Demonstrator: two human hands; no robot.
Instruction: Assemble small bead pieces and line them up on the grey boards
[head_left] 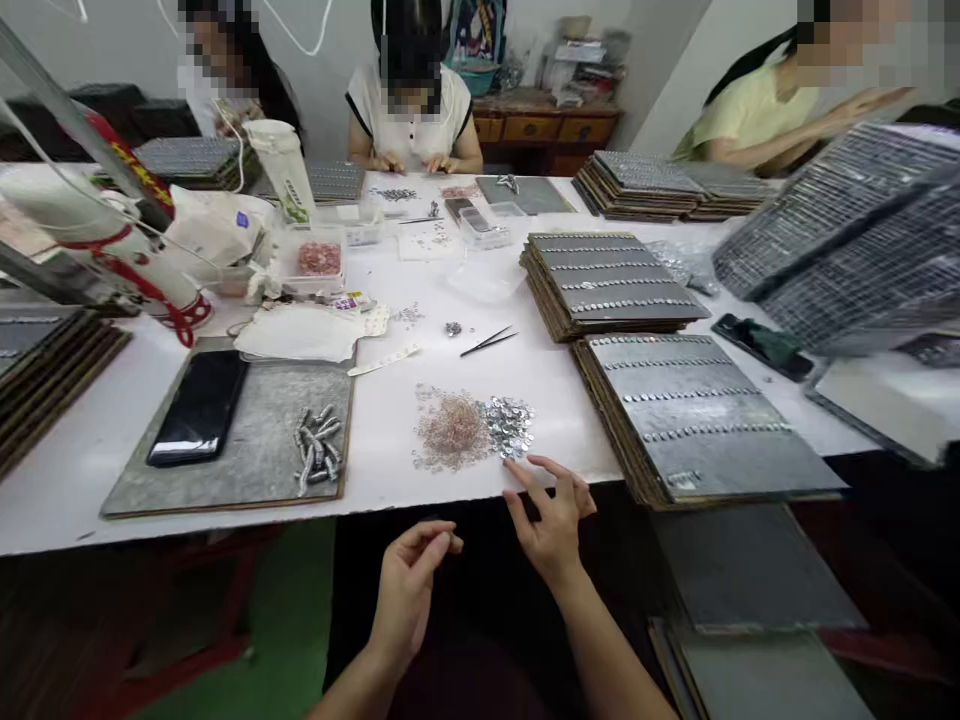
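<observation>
The left hand (409, 590) hangs below the desk (390, 490) edge, thumb and fingertips pinched narrow. The right hand (551, 515), fingers spread wide, reaches just beside the silver sequin pile (510, 425), which touches the pink bead pile (450, 432).

A small assembly workshop: people sit round a white table (420, 300) with stacked grey boards (611, 285), heaps of sequins (510, 425) and tweezers (489, 341).

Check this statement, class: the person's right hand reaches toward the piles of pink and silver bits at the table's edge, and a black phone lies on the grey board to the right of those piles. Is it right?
One detail is wrong. The head view shows the black phone on the grey board to the left of the piles, not the right. The right hand does reach toward them at the table's edge.
</observation>
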